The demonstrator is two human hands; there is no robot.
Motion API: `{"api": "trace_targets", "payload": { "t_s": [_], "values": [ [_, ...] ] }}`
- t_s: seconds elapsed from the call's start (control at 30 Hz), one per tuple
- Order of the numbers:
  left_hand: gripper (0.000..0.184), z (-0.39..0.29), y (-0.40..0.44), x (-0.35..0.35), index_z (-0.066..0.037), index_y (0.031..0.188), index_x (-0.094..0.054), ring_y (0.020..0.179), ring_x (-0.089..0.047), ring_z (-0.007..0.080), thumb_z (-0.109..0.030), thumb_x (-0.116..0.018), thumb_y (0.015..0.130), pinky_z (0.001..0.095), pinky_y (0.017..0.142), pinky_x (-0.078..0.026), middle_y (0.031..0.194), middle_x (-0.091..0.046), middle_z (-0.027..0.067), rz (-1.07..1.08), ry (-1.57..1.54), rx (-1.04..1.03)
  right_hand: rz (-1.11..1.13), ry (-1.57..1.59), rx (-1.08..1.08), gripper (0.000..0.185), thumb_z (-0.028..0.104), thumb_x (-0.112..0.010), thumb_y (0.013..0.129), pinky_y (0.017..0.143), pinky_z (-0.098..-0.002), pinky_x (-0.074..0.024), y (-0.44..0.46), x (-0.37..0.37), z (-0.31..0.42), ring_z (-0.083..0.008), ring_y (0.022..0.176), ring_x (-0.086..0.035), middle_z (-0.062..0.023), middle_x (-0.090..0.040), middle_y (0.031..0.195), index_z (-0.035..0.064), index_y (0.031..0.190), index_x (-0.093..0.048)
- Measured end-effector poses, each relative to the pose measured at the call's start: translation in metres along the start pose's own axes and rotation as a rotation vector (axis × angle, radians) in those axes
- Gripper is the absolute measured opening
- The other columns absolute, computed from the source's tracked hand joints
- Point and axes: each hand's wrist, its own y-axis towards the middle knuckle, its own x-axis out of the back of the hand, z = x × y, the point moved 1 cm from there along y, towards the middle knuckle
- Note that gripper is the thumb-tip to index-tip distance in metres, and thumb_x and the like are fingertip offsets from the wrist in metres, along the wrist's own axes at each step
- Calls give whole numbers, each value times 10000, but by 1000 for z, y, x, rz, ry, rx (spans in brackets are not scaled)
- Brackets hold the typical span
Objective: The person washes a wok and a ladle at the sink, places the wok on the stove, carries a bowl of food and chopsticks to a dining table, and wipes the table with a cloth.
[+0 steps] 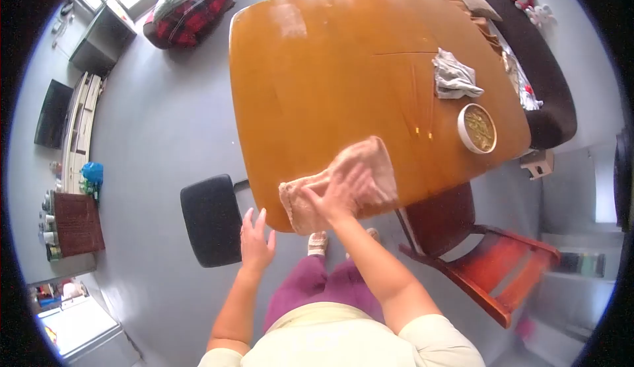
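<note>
A pink cloth [380, 159] lies spread at the near edge of the wooden table [330, 83]. My right hand [345, 192] rests flat on it, fingers apart. Beside the table's near left corner, my left hand [256, 241] is held in the air with its fingers spread and nothing in it. Toward the right of the table stand a white bowl of food [479, 129], a crumpled grey cloth [456, 75] and a pair of chopsticks [431, 106].
A black stool [211, 220] is left of the table, and a red wooden chair [482, 268] stands at its near right. Beyond the right side is a dark sofa [545, 70]. A plaid-covered seat [198, 10] is at the far left.
</note>
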Motion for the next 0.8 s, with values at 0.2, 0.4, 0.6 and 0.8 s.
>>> {"api": "trace_targets", "payload": {
  "t_s": [0.2, 0.4, 0.6, 0.8],
  "values": [
    [443, 3, 5, 5, -24, 1185, -511, 1152, -416, 368, -13, -563, 745, 416, 968, -344, 1269, -391, 222, -208, -34, 17, 124, 79, 655, 760, 533, -485, 785, 1054, -496, -150, -2, -6, 77, -334, 1307, -231, -167, -341, 1373, 2, 1316, -365],
    [350, -27, 35, -1, -31, 1119, -571, 1158, -422, 343, 1, -553, 771, 402, 991, -329, 1241, -443, 197, -241, -68, -165, 12, 327, 711, 439, 355, -484, 817, 1028, -386, -288, -2, 16, 22, -231, 1213, -425, -72, -519, 1244, 104, 1171, -552],
    [355, -92, 60, -37, -52, 1115, -574, 1160, -421, 359, -15, -540, 764, 421, 989, -333, 1252, -438, 208, -114, -89, -444, -130, 198, 423, 357, 167, -474, 806, 1000, -373, -339, 2, 39, -94, -222, 1199, -448, -57, -533, 1236, 116, 1143, -579],
    [367, -168, 76, -90, -65, 1132, -560, 1167, -408, 379, -43, -535, 767, 454, 992, -323, 1267, -426, 210, 24, -119, -659, -208, 152, 294, 345, 152, -472, 821, 999, -375, -340, -7, 61, -158, -230, 1201, -444, -41, -526, 1248, 131, 1150, -575]
  ]
}}
